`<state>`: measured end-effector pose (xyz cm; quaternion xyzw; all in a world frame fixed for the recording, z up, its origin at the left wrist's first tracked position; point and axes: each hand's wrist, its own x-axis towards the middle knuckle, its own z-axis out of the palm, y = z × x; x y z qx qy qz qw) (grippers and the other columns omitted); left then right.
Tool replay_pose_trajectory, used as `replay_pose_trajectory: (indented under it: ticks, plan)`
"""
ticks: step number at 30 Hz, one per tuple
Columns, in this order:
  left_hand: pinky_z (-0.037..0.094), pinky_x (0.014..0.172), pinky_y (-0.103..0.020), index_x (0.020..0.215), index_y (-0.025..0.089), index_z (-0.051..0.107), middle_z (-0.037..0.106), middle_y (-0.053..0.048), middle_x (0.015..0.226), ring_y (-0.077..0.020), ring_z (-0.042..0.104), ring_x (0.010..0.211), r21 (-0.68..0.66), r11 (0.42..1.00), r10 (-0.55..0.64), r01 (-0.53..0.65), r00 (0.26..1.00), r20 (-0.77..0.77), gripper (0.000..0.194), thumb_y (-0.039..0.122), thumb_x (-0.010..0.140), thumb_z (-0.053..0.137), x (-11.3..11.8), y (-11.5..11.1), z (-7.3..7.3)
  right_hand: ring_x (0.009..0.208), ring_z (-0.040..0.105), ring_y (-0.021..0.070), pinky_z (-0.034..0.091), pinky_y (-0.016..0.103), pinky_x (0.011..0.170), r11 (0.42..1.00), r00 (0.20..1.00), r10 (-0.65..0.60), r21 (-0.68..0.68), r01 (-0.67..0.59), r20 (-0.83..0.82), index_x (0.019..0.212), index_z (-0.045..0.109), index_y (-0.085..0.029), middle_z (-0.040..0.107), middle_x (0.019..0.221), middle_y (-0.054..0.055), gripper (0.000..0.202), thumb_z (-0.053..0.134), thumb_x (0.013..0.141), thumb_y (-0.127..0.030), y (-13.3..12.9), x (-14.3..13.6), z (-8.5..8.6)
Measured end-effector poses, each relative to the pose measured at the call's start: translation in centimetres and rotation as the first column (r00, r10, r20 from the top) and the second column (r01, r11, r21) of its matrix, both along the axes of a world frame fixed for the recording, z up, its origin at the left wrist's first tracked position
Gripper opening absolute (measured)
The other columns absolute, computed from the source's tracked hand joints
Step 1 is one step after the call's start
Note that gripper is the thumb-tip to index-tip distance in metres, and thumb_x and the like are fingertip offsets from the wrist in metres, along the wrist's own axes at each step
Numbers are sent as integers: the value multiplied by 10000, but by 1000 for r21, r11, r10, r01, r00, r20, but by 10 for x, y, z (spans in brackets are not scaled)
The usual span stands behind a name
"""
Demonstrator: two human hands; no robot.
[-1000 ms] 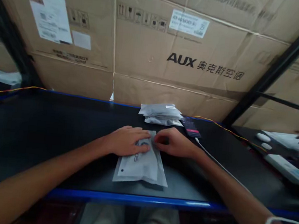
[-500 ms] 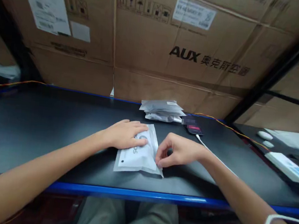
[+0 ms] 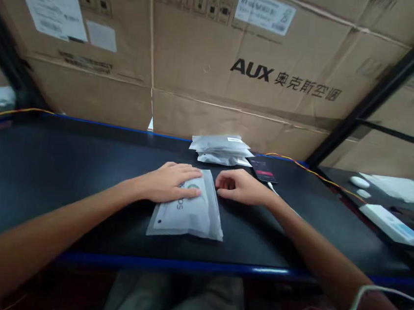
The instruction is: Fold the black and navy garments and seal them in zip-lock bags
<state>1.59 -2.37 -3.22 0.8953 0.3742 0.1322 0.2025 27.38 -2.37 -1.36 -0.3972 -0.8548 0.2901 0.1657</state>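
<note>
A frosted plastic zip bag (image 3: 185,222) with dark printing lies flat on the black tabletop. My left hand (image 3: 170,183) rests on its upper left part, fingers stretched out and palm down, covering some of the print. At the bag's right edge, near the far corner, my right hand (image 3: 242,187) is curled, with its fingertips pinched at the rim. How much of the edge sits between those fingers is hard to see.
Behind the bag lies a stack of similar bags (image 3: 222,149). A phone (image 3: 263,172) with a white cable (image 3: 272,187) is right of it. Large cardboard boxes (image 3: 189,113) wall off the back. A white box (image 3: 388,223) stands at the far right, past a black post (image 3: 368,103).
My right hand has slid away from me along the bag's right edge, from the near corner to the far one. That edge now lies flatter. My left hand stays on the bag.
</note>
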Motion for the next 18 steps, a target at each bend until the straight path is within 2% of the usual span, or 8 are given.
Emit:
replay_pose_trajectory:
  ticks: [3,5,8,10,13,15,18]
  plan:
    - [212,1172,-441,1388,289,572,529,-66,1502,-295,411,1421,16,1000,22,-24,997,72,544,601,962,440,1,2,-5,627,543,113,451,236,598,996,998,57,-68,-59,-34,866,688,-126,642,721,1,272,745,786,-380,4,2,-4]
    - [218,1173,-440,1397,284,562,528,-66,1501,-286,408,1423,17,999,26,-28,994,107,534,582,984,400,1,3,-9,675,566,124,473,249,640,992,988,79,-85,-91,-131,922,705,-129,668,779,16,338,735,804,-443,4,1,-8]
    - [207,1191,-449,1457,270,491,482,-72,1539,-281,366,1451,11,999,34,-36,987,157,560,566,998,366,2,3,-12,825,632,161,521,301,773,982,941,89,-129,-137,-326,1056,708,-136,712,984,62,412,737,809,-465,5,-2,-17]
    - [196,1203,-460,1488,262,446,444,-82,1565,-289,341,1467,18,999,37,-42,980,194,585,568,995,372,2,2,-13,949,657,193,526,344,875,966,914,101,-180,-184,-393,1117,703,-144,704,1116,91,431,734,819,-453,7,-3,-23]
    - [196,1208,-476,1513,247,401,412,-104,1582,-310,331,1472,55,998,14,-28,969,247,622,575,986,389,3,1,-13,1137,626,231,504,371,976,962,900,154,-146,-231,-409,1244,661,-170,622,1329,123,475,735,827,-385,10,-4,-30]
    - [198,1209,-476,1535,215,359,384,-124,1595,-320,323,1474,94,995,-7,-18,967,256,663,585,985,384,4,0,-12,1233,577,249,499,370,997,968,896,183,-87,-237,-404,1388,558,-210,481,1501,129,618,746,811,-329,10,-4,-31]
    - [175,1216,-463,1564,134,278,314,-168,1620,-323,275,1493,148,989,-20,-17,970,242,752,609,987,359,4,-4,-9,1299,530,260,497,359,1002,966,902,209,-67,-252,-379,1510,410,-238,389,1575,124,735,700,835,-267,5,-7,-25]
